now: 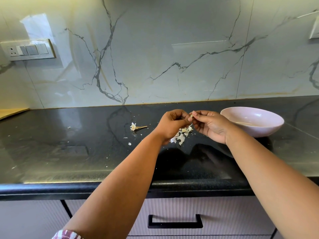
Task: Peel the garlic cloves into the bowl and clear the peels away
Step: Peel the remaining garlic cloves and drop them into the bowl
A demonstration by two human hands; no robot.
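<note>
Head view: both hands (pixel 174 124) pinch a small pale clove (pixel 191 116)

There is just one camera, and it sits on the person's head. It looks forward and down, from above and behind both arms. The black desk (pixel 69 152) is close below it. The marble wall (pixel 155 49) stands straight ahead. The wide lens bends the desk's front edge a little.
</note>
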